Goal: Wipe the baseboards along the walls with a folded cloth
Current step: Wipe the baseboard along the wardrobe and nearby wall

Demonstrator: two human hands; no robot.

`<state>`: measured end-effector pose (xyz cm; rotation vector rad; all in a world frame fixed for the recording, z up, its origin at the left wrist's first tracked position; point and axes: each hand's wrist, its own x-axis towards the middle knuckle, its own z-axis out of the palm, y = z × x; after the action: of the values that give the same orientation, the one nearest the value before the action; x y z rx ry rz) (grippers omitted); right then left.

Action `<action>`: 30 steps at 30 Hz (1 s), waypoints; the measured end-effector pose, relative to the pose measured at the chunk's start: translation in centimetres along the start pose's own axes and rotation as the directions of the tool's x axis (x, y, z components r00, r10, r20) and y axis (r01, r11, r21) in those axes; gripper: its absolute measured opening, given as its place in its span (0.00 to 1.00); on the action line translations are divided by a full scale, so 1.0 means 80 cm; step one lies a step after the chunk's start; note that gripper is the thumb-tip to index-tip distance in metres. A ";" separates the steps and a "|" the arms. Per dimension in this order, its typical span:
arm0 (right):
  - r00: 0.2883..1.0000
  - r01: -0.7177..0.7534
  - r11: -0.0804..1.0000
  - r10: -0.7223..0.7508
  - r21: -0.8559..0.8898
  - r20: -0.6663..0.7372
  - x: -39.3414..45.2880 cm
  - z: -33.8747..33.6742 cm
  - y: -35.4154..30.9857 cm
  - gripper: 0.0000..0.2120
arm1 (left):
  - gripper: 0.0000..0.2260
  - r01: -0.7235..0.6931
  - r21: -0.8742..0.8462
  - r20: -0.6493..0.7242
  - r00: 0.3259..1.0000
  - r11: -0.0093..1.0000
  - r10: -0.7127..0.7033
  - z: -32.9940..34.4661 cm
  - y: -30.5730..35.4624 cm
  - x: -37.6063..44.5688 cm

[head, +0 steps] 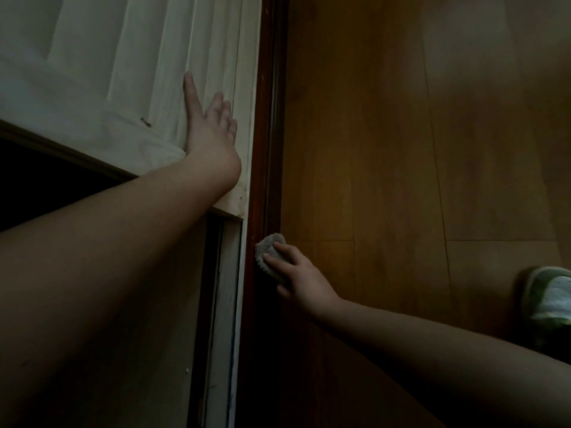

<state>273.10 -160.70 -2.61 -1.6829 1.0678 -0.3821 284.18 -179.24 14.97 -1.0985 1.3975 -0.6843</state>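
Observation:
A dark reddish-brown baseboard runs from the top of the view down the middle, between the white wall and the wooden floor. My right hand presses a small folded grey cloth against the baseboard at mid-height in the view, fingers on top of the cloth. My left hand lies flat and open on the white wall above, fingers spread, holding nothing. The lower stretch of baseboard is in deep shadow.
A wooden plank floor fills the right side. A green and white slipper shows at the right edge. A dark opening with a white frame lies at the left, under my left forearm.

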 end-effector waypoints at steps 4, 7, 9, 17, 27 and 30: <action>0.992 0.099 0.992 -0.093 -0.075 0.080 -0.003 -0.009 0.016 0.30 | 0.40 0.007 0.009 0.013 1.000 1.000 -0.007 0.001 0.001 0.007; 0.996 0.028 0.997 -0.034 0.076 0.088 -0.004 -0.035 0.044 0.27 | 0.39 0.002 0.018 0.001 1.000 1.000 -0.002 0.003 0.003 0.008; 0.993 -0.084 0.988 0.094 0.130 -0.074 0.008 -0.061 0.065 0.26 | 0.40 0.005 0.027 -0.005 1.000 1.000 -0.005 0.002 0.003 0.009; 0.904 -0.202 0.955 0.266 0.216 -0.333 0.130 -0.186 0.061 0.26 | 0.41 0.001 0.029 -0.032 0.999 1.000 0.000 0.003 0.008 0.013; 0.927 -0.210 0.953 0.266 0.220 -0.266 0.264 -0.194 -0.006 0.29 | 0.38 0.008 -0.001 -0.049 0.999 1.000 -0.008 -0.004 0.009 0.016; 0.942 -0.213 0.970 0.235 0.113 -0.239 0.252 -0.186 0.006 0.28 | 0.38 0.012 -0.020 -0.050 0.999 1.000 -0.013 -0.006 0.007 0.020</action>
<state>273.57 -185.74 -2.14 -1.4433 1.3949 -0.4942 283.73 -180.56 13.88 -1.1131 1.4444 -0.7125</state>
